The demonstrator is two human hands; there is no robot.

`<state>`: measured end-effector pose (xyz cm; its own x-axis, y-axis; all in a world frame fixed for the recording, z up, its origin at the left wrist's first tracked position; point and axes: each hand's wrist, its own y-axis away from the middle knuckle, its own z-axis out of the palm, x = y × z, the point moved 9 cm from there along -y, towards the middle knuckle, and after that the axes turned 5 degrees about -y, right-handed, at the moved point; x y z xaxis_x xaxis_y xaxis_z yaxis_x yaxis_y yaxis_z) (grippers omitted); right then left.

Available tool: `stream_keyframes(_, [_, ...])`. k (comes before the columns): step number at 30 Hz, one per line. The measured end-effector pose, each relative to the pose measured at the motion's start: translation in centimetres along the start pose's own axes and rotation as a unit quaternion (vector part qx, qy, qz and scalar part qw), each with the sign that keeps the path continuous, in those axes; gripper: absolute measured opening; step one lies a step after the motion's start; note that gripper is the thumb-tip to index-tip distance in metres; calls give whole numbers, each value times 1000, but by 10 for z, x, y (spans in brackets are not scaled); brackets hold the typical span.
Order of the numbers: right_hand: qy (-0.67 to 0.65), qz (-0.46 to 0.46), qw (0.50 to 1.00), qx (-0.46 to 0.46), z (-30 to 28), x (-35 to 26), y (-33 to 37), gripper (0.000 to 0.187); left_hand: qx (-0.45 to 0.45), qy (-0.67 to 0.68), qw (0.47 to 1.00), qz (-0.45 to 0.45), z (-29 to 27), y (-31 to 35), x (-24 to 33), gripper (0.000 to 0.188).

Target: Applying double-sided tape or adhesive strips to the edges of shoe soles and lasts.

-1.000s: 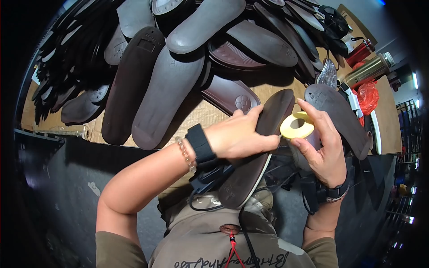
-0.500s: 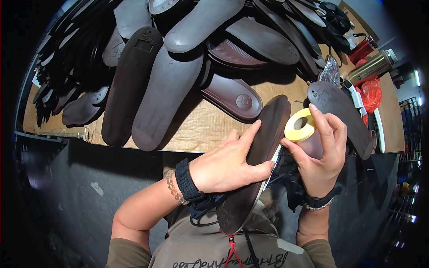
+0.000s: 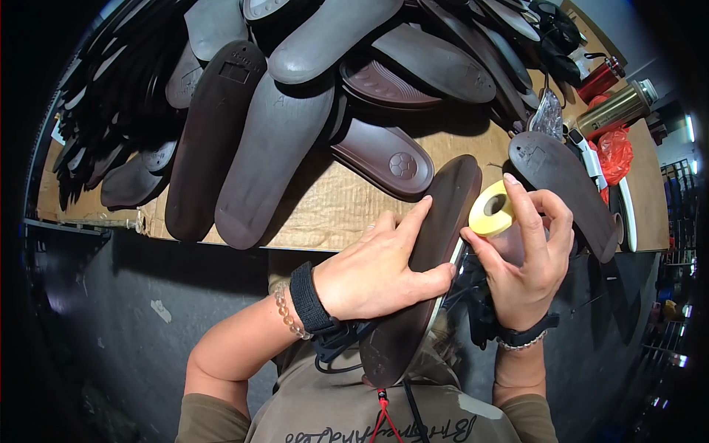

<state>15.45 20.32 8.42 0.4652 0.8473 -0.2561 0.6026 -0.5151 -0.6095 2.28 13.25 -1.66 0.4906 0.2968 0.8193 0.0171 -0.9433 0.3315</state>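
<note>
A dark brown shoe sole (image 3: 442, 221) with a pale strip along its right edge stands tilted between the table edge and my lap. My left hand (image 3: 380, 269) grips it across the middle, thumb on the near side and fingers on the far side. Close to the sole's right edge, my right hand (image 3: 528, 251) pinches a roll of yellow tape (image 3: 484, 222) between thumb and forefinger. Whether the tape touches the sole, I cannot tell. Just beyond lies a brown sole with a ball pattern (image 3: 384, 151); another dark sole (image 3: 565, 188) overhangs the table at the right.
Many soles (image 3: 281, 140) lie heaped across the table (image 3: 317, 210), with a dense stack (image 3: 111, 111) at the left. At the right are a gold flask (image 3: 617, 111), a red flask (image 3: 600, 80) and a red plastic bag (image 3: 614, 156). A black cord (image 3: 336, 367) hangs by my lap.
My right hand and the tape roll have shifted very slightly left, and the roll has turned a little. The left hand keeps its hold on the sole.
</note>
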Motion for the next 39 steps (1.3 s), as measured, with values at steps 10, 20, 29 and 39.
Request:
stream_keyframes(10, [-4,15,1000,-18,7,8,-7,88,-68,-57,996,-25,-25,-22,21,102])
stream_keyframes(20, [16,20,998,-63,10,21,-12,81,-7,-169,985,44,-29,-49,26,96])
stream_keyframes(29, [-51,58,989,-127,19,33,-14,81,27,-138,990,29,-25,-43,25,91])
stream_keyframes(39, [-197,11,975,-104,6,35,-26,70,69,-105,991,55,-23,-38,8,92])
